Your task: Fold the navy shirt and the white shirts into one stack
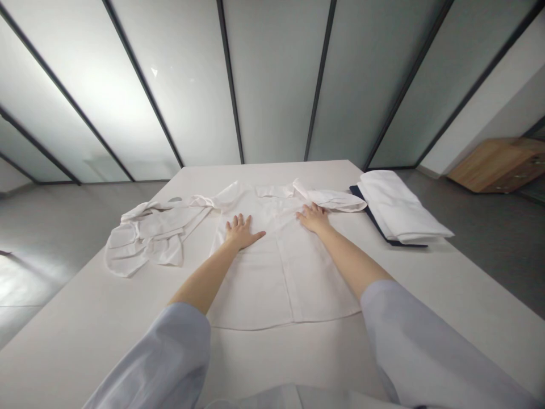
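Observation:
A white shirt (pixel 259 284) lies spread on the table, its hem toward me and its collar at the far end. My left hand (pixel 242 232) rests flat on its left upper part, fingers spread. On the right upper part, near the sleeve, my right hand (pixel 313 217) lies palm down with its fingers apart. The right sleeve (pixel 336 200) stretches out sideways past that hand. Left of the shirt is a crumpled white garment (pixel 157 233); whether it joins the shirt's left side I cannot tell.
The white table (pixel 55 346) reaches away from me to a frosted glass wall (pixel 272 79) with dark frames. At the right edge, folded white cloth (pixel 402 207) sits on a dark flat board (pixel 378 230). A wooden cabinet (pixel 494 165) stands on the floor at the far right.

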### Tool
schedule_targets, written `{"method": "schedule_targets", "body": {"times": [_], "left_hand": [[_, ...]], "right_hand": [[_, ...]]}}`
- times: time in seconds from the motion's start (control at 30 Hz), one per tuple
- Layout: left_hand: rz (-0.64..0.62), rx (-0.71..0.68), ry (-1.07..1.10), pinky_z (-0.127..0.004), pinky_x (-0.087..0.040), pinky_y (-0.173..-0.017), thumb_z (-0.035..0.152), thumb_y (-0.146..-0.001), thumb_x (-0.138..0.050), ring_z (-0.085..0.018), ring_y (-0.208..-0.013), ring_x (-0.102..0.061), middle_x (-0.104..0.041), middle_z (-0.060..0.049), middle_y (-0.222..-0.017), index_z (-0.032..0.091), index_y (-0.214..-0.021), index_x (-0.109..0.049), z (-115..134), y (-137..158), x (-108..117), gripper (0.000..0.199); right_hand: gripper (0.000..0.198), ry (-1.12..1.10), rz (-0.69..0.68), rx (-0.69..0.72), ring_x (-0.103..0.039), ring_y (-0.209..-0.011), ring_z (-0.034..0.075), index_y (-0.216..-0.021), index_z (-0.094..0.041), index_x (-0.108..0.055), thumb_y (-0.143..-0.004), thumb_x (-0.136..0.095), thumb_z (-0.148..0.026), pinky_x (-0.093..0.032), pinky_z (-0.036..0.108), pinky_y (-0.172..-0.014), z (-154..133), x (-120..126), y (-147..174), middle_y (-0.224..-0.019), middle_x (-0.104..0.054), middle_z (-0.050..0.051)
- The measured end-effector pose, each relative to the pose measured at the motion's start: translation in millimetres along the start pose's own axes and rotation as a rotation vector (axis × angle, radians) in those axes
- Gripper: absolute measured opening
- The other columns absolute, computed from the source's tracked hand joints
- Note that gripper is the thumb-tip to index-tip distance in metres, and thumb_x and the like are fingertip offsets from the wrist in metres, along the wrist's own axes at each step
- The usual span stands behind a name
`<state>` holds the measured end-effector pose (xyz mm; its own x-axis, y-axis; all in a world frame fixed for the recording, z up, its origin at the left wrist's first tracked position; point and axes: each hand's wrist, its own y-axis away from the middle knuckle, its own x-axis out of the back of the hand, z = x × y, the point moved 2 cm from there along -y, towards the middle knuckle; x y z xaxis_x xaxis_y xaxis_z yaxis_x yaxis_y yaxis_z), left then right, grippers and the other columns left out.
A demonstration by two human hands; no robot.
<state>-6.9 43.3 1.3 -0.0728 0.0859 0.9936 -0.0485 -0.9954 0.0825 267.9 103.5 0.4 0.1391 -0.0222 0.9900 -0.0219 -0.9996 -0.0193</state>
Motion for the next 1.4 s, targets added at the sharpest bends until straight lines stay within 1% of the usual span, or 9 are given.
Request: {"method": "schedule_targets", "body": {"times": [0.1,0.23,0.37,0.57,0.67,0.83,1.03,1.27,1.4], "left_hand": [[-0.009,0.017,-0.010,-0.060,-0.013,-0.114,0.087,-0.075,-0.030,-0.040,-0.147,-0.011,-0.014,-0.017,-0.162,0.020,-0.155,-0.023,-1,-1,-1,0.104],[-0.019,0.034,-0.010,-0.062,-0.011,-0.113,0.089,-0.073,-0.029,-0.041,-0.147,-0.009,-0.012,-0.019,-0.161,0.017,-0.155,-0.019,-2,0,-2,0.110],[-0.028,0.020,-0.017,-0.063,-0.014,-0.112,0.088,-0.073,-0.031,-0.042,-0.147,-0.010,-0.014,-0.021,-0.161,0.016,-0.154,-0.023,-1,6,3,0.109],[0.076,0.029,-0.031,-0.053,-0.021,-0.114,0.072,-0.085,-0.031,-0.035,-0.138,-0.037,-0.044,-0.020,-0.147,0.014,-0.146,-0.039,0,-3,14,0.084],[0.127,0.015,-0.046,-0.049,-0.022,-0.114,0.062,-0.091,-0.029,-0.032,-0.142,-0.031,-0.036,-0.018,-0.154,0.015,-0.148,-0.035,-6,-16,13,0.074],[0.068,0.031,-0.044,-0.056,-0.019,-0.114,0.061,-0.092,-0.026,-0.036,-0.146,-0.021,-0.024,-0.019,-0.159,0.016,-0.150,-0.032,-17,-29,5,0.074],[0.017,0.044,-0.036,-0.064,-0.018,-0.111,0.064,-0.091,-0.025,-0.037,-0.146,-0.018,-0.021,-0.019,-0.160,0.020,-0.151,-0.030,-17,-14,6,0.075],[-0.193,0.019,-0.095,-0.050,-0.044,-0.098,0.068,-0.080,-0.048,-0.038,-0.124,-0.052,-0.054,-0.020,-0.138,0.019,-0.136,-0.051,-12,0,33,0.074],[-0.132,-0.029,-0.125,-0.039,-0.047,-0.094,0.060,-0.083,-0.049,-0.032,-0.117,-0.059,-0.063,-0.016,-0.127,0.020,-0.127,-0.059,5,-9,50,0.060]], "right_hand": [[0.073,0.032,-0.014,0.008,-0.022,-0.145,0.035,-0.153,-0.015,-0.026,-0.096,-0.026,-0.060,-0.019,0.051,-0.113,11,-12,3,-0.158,-0.023,0.020],[0.075,0.081,-0.024,0.015,-0.023,-0.144,0.036,-0.154,-0.015,-0.024,-0.094,-0.026,-0.061,-0.018,0.053,-0.113,21,-14,25,-0.159,-0.022,0.021],[0.071,0.132,-0.035,0.021,-0.027,-0.142,0.035,-0.151,-0.015,-0.032,-0.095,-0.027,-0.060,-0.022,0.052,-0.111,26,-4,53,-0.157,-0.028,0.021],[0.061,0.131,0.048,0.097,-0.043,-0.131,0.034,-0.130,-0.011,-0.055,-0.095,-0.035,-0.056,-0.030,0.047,-0.107,22,11,57,-0.140,-0.049,0.023],[0.057,0.083,0.054,0.103,-0.037,-0.138,0.030,-0.139,-0.013,-0.047,-0.098,-0.033,-0.050,-0.027,0.043,-0.111,18,9,43,-0.150,-0.040,0.019],[0.061,0.046,-0.043,0.039,-0.028,-0.144,0.029,-0.148,-0.016,-0.037,-0.098,-0.030,-0.050,-0.020,0.047,-0.115,18,1,25,-0.157,-0.029,0.017],[0.063,0.096,-0.039,0.060,-0.030,-0.143,0.030,-0.148,-0.015,-0.038,-0.097,-0.031,-0.052,-0.023,0.047,-0.113,19,1,37,-0.156,-0.032,0.018],[0.071,0.201,-0.070,0.093,-0.059,-0.114,0.036,-0.116,-0.010,-0.068,-0.094,-0.027,-0.064,-0.041,0.048,-0.096,8,29,58,-0.120,-0.065,0.023],[0.058,0.230,-0.136,0.060,-0.063,-0.108,0.033,-0.108,-0.014,-0.072,-0.092,-0.041,-0.060,-0.044,0.041,-0.090,-7,47,44,-0.111,-0.070,0.020]]}}
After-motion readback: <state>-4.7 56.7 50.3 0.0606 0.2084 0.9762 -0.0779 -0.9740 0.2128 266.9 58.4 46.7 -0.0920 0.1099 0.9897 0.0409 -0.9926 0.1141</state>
